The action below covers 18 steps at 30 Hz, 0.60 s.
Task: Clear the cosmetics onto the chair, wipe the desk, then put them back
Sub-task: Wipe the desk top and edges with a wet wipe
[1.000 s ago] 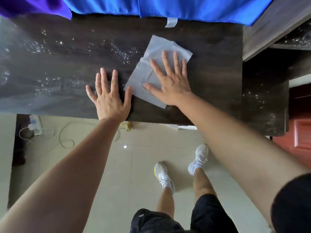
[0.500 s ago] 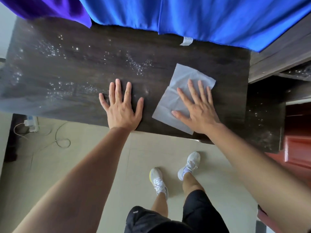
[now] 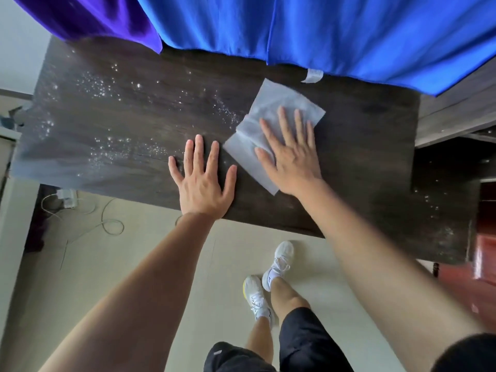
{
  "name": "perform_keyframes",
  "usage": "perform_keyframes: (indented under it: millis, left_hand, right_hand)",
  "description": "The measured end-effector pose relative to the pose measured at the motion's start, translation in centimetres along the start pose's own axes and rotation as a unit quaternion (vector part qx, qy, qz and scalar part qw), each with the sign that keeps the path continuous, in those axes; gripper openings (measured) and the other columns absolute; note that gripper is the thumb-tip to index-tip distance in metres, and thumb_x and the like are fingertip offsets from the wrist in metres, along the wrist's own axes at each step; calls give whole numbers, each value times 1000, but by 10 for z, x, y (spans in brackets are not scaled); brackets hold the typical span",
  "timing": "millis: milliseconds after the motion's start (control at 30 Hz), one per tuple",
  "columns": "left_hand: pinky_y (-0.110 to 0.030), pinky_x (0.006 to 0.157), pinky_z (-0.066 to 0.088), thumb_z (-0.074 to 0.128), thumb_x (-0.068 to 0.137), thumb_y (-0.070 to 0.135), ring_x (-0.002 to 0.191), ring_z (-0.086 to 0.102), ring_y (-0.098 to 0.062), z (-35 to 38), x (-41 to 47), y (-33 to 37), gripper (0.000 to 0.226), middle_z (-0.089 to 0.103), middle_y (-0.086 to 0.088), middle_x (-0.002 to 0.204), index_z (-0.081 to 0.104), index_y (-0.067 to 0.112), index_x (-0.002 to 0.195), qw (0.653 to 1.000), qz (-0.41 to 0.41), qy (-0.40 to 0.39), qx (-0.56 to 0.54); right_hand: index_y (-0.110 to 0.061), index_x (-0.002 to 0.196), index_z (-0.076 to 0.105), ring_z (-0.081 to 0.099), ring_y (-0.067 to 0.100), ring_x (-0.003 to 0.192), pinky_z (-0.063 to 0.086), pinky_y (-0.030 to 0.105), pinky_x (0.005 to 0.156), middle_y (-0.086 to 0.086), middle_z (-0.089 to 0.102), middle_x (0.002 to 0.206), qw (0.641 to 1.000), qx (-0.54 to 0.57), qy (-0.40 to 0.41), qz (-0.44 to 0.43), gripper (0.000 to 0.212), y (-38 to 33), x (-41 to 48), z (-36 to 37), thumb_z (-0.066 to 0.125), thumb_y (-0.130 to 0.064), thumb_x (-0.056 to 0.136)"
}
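A dark wooden desk (image 3: 112, 146) fills the upper half of the head view, speckled with white dust or droplets on its left and middle. A pale grey wipe (image 3: 271, 108) lies flat on the desk right of centre. My right hand (image 3: 292, 154) presses flat on the wipe with straight, spread fingers. My left hand (image 3: 201, 181) rests flat on the bare desk just left of the wipe, fingers spread, near the front edge. No cosmetics are in view.
Blue cloth (image 3: 349, 30) and purple cloth (image 3: 102, 14) hang over the desk's far edge. A lower dark shelf (image 3: 442, 205) adjoins on the right, beside a red surface (image 3: 483, 264). Cables and a power strip (image 3: 67, 197) lie on the tiled floor. My white shoes (image 3: 279, 259) stand below.
My right hand slid the wipe rightward along the desk, then back left and farther from the front edge. The left hand stayed flat on the desk while the camera view shifted.
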<state>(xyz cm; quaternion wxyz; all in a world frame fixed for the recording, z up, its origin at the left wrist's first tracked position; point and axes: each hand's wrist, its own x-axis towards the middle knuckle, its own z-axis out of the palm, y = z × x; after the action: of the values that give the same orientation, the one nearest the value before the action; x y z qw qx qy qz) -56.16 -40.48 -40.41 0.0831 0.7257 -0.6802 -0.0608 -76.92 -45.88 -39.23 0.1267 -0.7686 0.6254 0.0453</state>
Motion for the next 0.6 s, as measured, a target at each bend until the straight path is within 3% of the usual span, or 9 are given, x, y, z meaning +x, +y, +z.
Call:
perform_keyframes:
  millis: [167, 267, 367, 500, 600]
  left_hand:
    - [-61, 119, 4, 30, 98, 60, 152, 13, -26, 0, 0, 2, 65, 22, -8, 163, 36, 22, 151, 1000, -3, 0, 0]
    - [-61, 118, 5, 31, 98, 59, 151, 14, -26, 2, 1, 1, 64, 23, -8, 163, 37, 22, 150, 1000, -4, 6, 5]
    - [-60, 118, 5, 30, 99, 58, 151, 16, -26, 0, 1, 0, 63, 24, -8, 163, 37, 23, 150, 1000, -5, 6, 5]
    - [-59, 119, 5, 25, 100, 57, 151, 16, -25, -3, 1, 2, 63, 24, -8, 163, 37, 22, 151, 1000, -4, -2, 5]
    - [-59, 119, 4, 23, 100, 56, 152, 14, -25, -6, 0, 3, 63, 21, -7, 164, 34, 22, 152, 1000, -4, -15, 8]
  right_hand:
    - [-38, 160, 2, -11, 36, 154, 3, 55, 124, 8, -9, 169, 1000, -19, -24, 3, 78, 54, -55, 5, 16, -78, 94]
    - [-40, 159, -3, -15, 38, 153, -4, 54, 124, 10, -14, 168, 996, -7, -13, 83, 81, 65, -10, -7, 13, -81, 91]
    - [-36, 160, 2, -12, 45, 152, -7, 58, 122, 15, -6, 168, 991, 27, 11, 130, 79, 47, 49, -18, 14, -77, 94]
    - [-32, 161, 4, -5, 49, 151, -2, 60, 122, 16, -5, 168, 999, 5, 19, 34, 73, 5, 74, -17, 10, -68, 98]
    - [-34, 161, 5, -6, 48, 152, 2, 59, 123, 15, -2, 168, 998, -2, 19, -52, 71, -12, 25, -2, 12, -68, 99]
